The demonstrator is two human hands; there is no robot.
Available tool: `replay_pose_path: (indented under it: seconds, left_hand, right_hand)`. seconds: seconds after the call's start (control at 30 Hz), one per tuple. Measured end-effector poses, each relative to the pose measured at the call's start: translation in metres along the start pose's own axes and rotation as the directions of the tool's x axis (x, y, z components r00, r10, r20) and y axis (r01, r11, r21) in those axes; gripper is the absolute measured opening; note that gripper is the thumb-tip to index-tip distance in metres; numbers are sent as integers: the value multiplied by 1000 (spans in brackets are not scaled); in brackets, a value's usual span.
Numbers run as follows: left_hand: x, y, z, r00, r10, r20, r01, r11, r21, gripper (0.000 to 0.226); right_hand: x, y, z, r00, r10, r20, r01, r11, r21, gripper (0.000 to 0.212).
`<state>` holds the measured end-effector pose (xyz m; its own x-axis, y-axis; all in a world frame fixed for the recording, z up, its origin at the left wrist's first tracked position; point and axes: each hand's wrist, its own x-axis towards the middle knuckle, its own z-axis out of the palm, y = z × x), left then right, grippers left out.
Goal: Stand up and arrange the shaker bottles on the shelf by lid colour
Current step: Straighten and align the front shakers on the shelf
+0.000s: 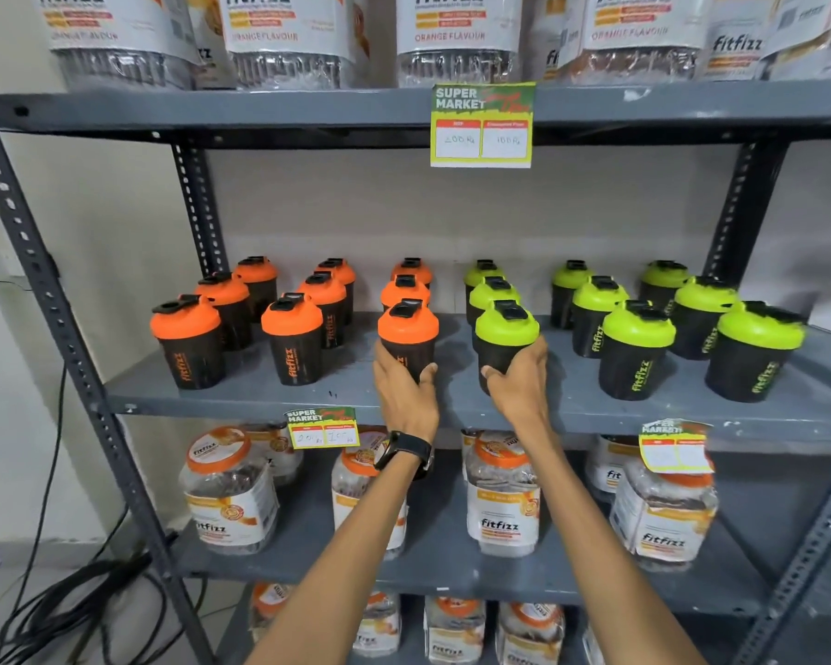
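Black shaker bottles stand upright on the grey middle shelf (241, 400). Several with orange lids fill the left half in three rows; several with green lids fill the right half in three rows. My left hand (404, 391) is wrapped around the front orange-lid shaker (408, 336) of the third orange row. My right hand (519, 383) grips the front green-lid shaker (505, 338) of the first green row. Both held bottles stand near the shelf's middle, a small gap between them. A black watch (406, 451) sits on my left wrist.
Clear Fitfizz jars (231, 491) fill the shelves below and above. Price tags (481, 124) hang from the shelf edges. Slotted grey uprights (34, 280) frame the rack. Black cables (68, 592) lie on the floor at the lower left, beside a white wall.
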<state>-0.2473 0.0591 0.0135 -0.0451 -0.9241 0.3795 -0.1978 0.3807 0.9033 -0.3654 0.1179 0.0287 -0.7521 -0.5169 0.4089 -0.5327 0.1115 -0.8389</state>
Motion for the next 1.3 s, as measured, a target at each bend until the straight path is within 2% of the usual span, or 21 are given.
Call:
replay_pose_path:
  seconds: [0.47, 1.3]
  left_hand:
    - [-13, 6, 8, 997, -38, -64, 43, 996, 84, 85]
    - [-2, -2, 5, 998, -38, -49, 43, 994, 103, 83]
  right_hand:
    - [-11, 4, -2, 1000, 6, -20, -4, 998, 64, 77]
    - [-11, 4, -6, 1000, -7, 11, 6, 998, 64, 75]
